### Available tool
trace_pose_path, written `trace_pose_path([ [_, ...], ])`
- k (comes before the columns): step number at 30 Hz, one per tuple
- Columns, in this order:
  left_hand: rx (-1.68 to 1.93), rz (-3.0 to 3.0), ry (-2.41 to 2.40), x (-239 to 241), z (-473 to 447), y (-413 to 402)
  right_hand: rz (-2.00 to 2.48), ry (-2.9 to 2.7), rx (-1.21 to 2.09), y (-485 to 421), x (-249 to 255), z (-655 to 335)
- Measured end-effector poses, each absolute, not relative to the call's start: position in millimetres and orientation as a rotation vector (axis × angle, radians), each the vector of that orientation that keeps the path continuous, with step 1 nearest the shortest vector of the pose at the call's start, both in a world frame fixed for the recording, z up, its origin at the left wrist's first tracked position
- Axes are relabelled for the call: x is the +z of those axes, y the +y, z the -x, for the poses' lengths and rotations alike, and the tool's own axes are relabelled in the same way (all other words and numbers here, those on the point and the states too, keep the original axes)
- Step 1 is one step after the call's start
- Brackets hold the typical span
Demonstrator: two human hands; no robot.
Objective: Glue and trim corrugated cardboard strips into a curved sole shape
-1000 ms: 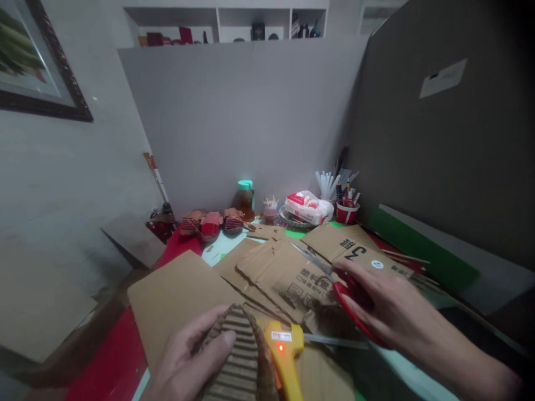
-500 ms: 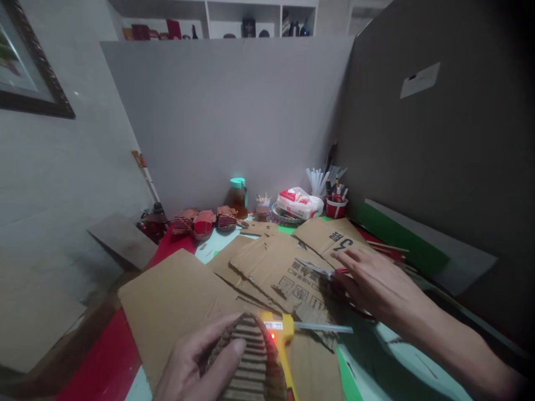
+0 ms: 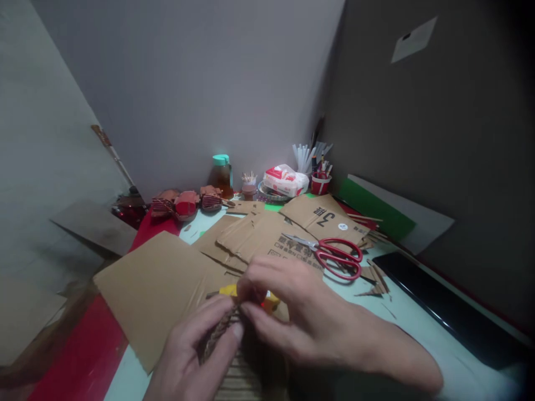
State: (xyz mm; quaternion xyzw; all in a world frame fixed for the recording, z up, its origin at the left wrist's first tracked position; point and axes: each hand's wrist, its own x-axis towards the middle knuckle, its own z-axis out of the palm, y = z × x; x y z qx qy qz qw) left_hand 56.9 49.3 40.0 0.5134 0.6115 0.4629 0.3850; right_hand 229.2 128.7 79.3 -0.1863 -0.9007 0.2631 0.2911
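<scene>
Corrugated, ribbed cardboard piece (image 3: 221, 334) — pinched between both hands, left (image 3: 196, 356) and right (image 3: 301, 323) — red-handled scissors (image 3: 334, 256) nearby.

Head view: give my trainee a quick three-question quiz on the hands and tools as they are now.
1. True or false: the red-handled scissors lie on the cardboard, in neither hand.
2. What do the left hand and right hand pinch together?
A. corrugated cardboard piece
B. tissue pack
C. a pen
3. What colour is the tool partly hidden behind the fingers?

Key: 1 true; 2 A; 3 yellow.
</scene>
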Motion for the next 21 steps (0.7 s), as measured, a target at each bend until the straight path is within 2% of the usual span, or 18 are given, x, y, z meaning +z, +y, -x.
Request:
trace_pose_path([
  [4,1.209,-1.241,1.506,42,-57,51,0.460,-2.336,0.685,132,73,-228],
  [10,1.129,-0.986,1.150,51,-60,55,0.451,-2.193,0.618,140,66,-226],
  [15,1.035,-0.719,1.136,51,-60,52,0.549,-2.093,0.680,151,65,-229],
  [19,1.086,-0.650,1.106,51,-61,53,0.632,-2.078,0.775,152,63,-232],
  [21,1.154,-0.624,1.123,51,-61,55,0.651,-2.055,0.709,147,62,-234],
])
